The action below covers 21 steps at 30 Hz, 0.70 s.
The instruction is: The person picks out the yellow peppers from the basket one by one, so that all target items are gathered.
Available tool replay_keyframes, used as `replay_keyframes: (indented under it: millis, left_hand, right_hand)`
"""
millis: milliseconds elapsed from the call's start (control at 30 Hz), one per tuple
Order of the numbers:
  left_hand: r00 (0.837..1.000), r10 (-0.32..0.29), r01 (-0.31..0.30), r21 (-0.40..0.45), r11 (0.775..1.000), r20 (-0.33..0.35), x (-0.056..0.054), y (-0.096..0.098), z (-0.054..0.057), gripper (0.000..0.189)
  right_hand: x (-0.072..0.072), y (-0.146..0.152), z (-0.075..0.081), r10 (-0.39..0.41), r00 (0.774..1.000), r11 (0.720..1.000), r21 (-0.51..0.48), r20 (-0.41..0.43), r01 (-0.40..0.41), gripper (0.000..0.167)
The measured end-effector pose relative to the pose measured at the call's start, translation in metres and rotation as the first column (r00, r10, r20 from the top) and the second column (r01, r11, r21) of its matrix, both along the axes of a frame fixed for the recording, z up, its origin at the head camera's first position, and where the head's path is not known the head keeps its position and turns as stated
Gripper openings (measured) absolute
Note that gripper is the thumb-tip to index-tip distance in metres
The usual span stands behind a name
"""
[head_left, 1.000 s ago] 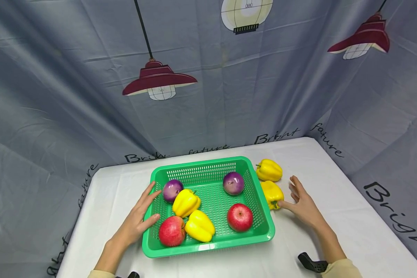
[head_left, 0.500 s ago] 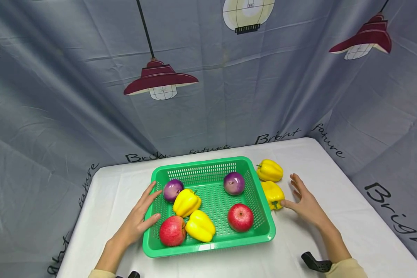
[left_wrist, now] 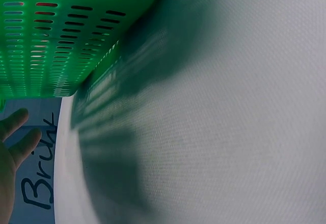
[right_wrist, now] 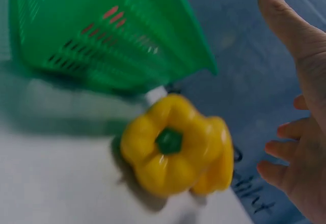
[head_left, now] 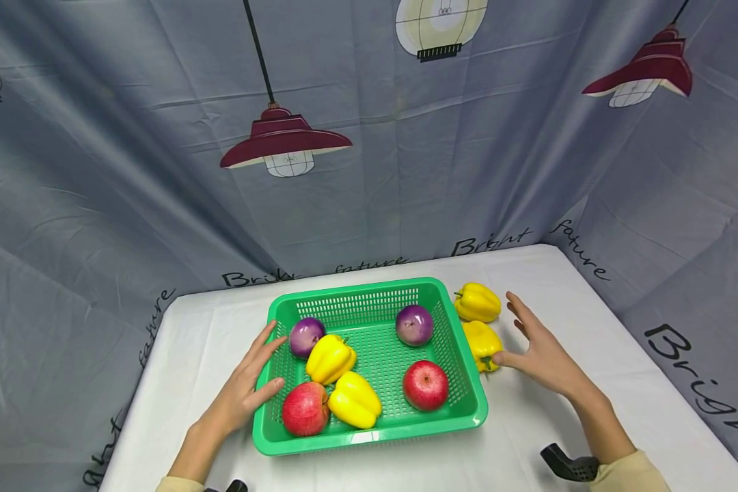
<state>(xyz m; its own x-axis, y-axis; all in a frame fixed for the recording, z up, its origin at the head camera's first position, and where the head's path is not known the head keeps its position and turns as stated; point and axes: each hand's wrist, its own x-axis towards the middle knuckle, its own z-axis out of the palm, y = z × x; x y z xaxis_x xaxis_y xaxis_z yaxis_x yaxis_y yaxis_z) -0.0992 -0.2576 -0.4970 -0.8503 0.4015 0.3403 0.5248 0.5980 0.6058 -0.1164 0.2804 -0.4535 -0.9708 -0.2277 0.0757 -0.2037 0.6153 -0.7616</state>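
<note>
A green plastic basket (head_left: 406, 424) holds two purple onions (head_left: 414, 325), two red apples (head_left: 425, 385) and two yellow bell peppers (head_left: 354, 400). Fingers spread, my left hand (head_left: 238, 393) lies along the basket's left rim; whether it bears on the rim I cannot tell. Outside the right wall, a near yellow bell pepper (head_left: 482, 345) and a far yellow bell pepper (head_left: 477, 302) lie on the table. My right hand (head_left: 544, 352) is just right of them, thumb and fingers apart, holding nothing. In the right wrist view a gap shows between this hand and the near pepper (right_wrist: 170, 145).
A white cloth covers the table (head_left: 209, 328). Behind it hangs a grey-blue curtain (head_left: 369, 198) printed with lamps and lettering. Black wrist-worn devices (head_left: 568, 465) show near both sleeves.
My right hand has shifted slightly right, then its fingers have reached farther forward, toward the far pepper's side. The left hand, basket and its contents stay in place.
</note>
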Motion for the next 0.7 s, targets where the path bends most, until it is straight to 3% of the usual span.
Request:
replay_keyframes:
  millis: [333, 700]
  left_hand:
    - [1.000, -0.002, 0.002, 0.002, 1.000, -0.005, 0.000, 0.000, 0.001, 0.067]
    - [1.000, 0.002, -0.002, -0.007, 1.000, -0.007, 0.000, 0.000, 0.000, 0.066]
  right_hand:
    - [-0.001, -0.034, 0.034, 0.140, 0.986, 0.990, -0.021, -0.094, -0.142, 0.124]
    - [-0.014, -0.071, 0.057, 0.277, 0.956, 0.961, 0.006, -0.093, -0.278, 0.115]
